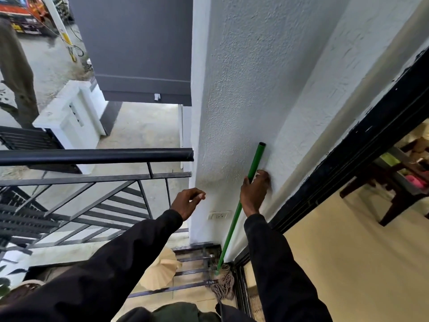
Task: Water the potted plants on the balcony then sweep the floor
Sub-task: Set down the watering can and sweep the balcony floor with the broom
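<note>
We look down along a white textured wall (pixel 243 89) on the balcony. Our right hand (pixel 254 191), just right of centre at about 5 o'clock, grasps the green mop handle (pixel 233 226), thumb on the near side and fingers curled round the far side, against the wall. The handle leans on the wall, its open top end at 1 o'clock of the hand, and it slants down towards 7 o'clock to the mop head (pixel 224 284). The tan strings of the head lie on the floor at 6 o'clock of the view, right beside the foot of the black door frame (pixel 348 145).

Our left hand (pixel 188 201) hangs in the air at 9 o'clock of the right hand, apart from the handle. Its fingers are loosely bent and it holds nothing.

A white wall socket (pixel 220 215) sits between the two wrists, just left of the handle. The black railing (pixel 92 156) runs from 9 o'clock in to the wall's corner. A beige, fan-shaped thing (pixel 160 270) lies at 9 o'clock of the mop head. At the 8 o'clock edge a plant leaf (pixel 3 287) shows; we cannot see its pot clearly. Through the doorway at 3 o'clock stands a dark wooden table (pixel 399 177).
</note>
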